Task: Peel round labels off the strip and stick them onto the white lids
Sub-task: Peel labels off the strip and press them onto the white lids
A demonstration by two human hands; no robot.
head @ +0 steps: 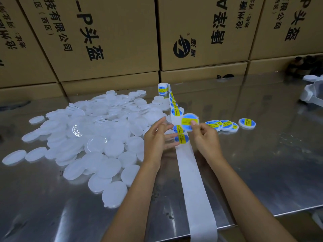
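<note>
Pinched between thumb and fingertips of the right hand point(205, 135), a labelled lid point(189, 121) is held up just above the strip point(190, 165), its blue and yellow face turned toward the camera. Beside it, the left hand point(157, 137) is held with fingers straight and slightly spread, their tips lying on the strip's left edge next to two labels point(180, 134) not yet peeled. From the roll point(162, 88), stood on edge at the back, the strip is run forward across the steel table point(262, 163) and over its near edge; the near stretch is bare backing. To the left, a broad heap of white lids point(90, 137) is spread over the table, unlabelled. To the right, four finished lids point(222, 125) are overlapped in a short row, and one more finished lid point(247, 123) is set slightly apart from them. Behind it all, cartons point(104, 41) are stacked as a wall. At far right, clear plastic parts point(312, 91) are seen at the table's edge.
</note>
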